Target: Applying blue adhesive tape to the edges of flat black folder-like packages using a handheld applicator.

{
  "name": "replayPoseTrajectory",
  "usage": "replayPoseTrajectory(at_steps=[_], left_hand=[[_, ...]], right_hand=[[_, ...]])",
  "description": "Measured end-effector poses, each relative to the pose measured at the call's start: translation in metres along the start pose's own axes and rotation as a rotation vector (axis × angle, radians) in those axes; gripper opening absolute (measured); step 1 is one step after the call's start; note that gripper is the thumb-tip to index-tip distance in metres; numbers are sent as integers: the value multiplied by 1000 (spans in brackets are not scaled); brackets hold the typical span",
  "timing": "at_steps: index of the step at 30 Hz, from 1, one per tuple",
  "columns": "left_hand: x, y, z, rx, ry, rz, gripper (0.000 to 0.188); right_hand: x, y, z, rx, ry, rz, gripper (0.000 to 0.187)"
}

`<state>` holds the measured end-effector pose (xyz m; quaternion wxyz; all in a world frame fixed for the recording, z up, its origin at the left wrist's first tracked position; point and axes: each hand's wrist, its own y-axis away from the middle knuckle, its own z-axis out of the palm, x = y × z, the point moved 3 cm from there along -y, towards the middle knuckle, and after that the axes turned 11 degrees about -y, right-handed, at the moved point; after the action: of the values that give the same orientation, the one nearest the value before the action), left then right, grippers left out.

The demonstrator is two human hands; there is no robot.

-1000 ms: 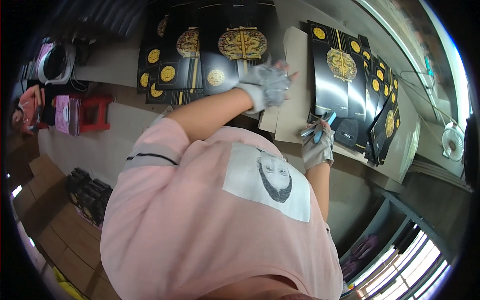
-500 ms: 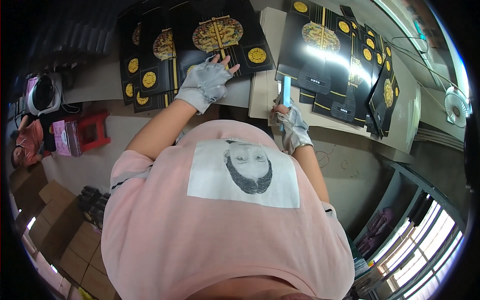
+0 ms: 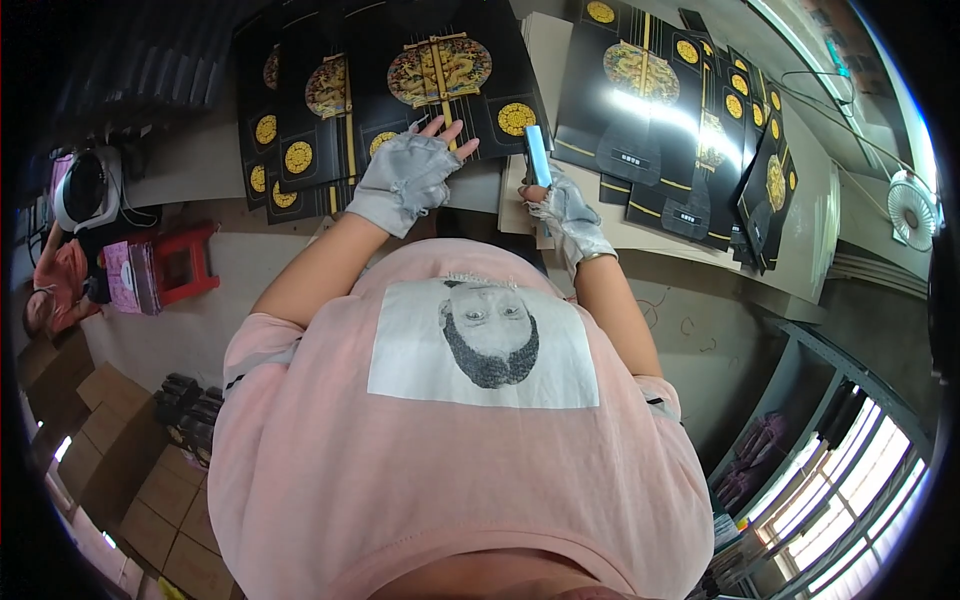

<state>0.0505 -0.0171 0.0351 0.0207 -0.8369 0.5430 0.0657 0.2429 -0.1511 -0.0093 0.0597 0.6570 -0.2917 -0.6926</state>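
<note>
My left hand (image 3: 406, 182), in a grey fingerless glove, rests with its fingers stretched out on the near edge of a black printed sheet (image 3: 490, 75). This sheet has gold roundels and a colourful round dragon emblem. More black sheets of the same print (image 3: 300, 125) lie overlapped to its left. My right hand (image 3: 572, 220), gloved likewise, is closed around a slim light-blue tool (image 3: 538, 158). The tool stands up from the fist beside the sheet's right corner; its exact kind does not show, and the fingers hide its lower part.
Further right, overlapping black printed sheets (image 3: 625, 110) lie on pale boards (image 3: 515, 185). A white fan (image 3: 912, 210) stands at the far right. On the left are a red stool (image 3: 190, 265), another person (image 3: 60, 270) and brown cartons (image 3: 175, 490). Metal framing (image 3: 800, 350) rises at lower right.
My right hand has moved left with the light-blue tool, now close to the sheet's right corner. My left hand has shifted slightly nearer to me, fingers still on the sheet.
</note>
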Motion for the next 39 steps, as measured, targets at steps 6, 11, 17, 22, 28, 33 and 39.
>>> replayPoseTrajectory(at_steps=[6,11,17,22,28,33,39], left_hand=[[-8,6,-9,72,46,-146,67],[-60,28,54,418,787,-898,80],[-58,25,77,-36,1974,-996,61],[-32,15,67,-12,2137,-1117,45],[-23,6,84,60,2236,-981,45],[-17,3,74,51,2230,-1001,46],[-16,5,66,28,2243,-1034,49]], right_hand=[[-7,8,-3,62,48,-33,21],[3,3,-33,126,-54,117,22],[6,-4,-39,102,-56,97,27],[-3,5,20,-143,-303,94,37],[-2,-1,48,-210,-264,160,33],[-4,-1,54,-227,-175,91,23],[-6,-3,57,-193,-226,92,14]])
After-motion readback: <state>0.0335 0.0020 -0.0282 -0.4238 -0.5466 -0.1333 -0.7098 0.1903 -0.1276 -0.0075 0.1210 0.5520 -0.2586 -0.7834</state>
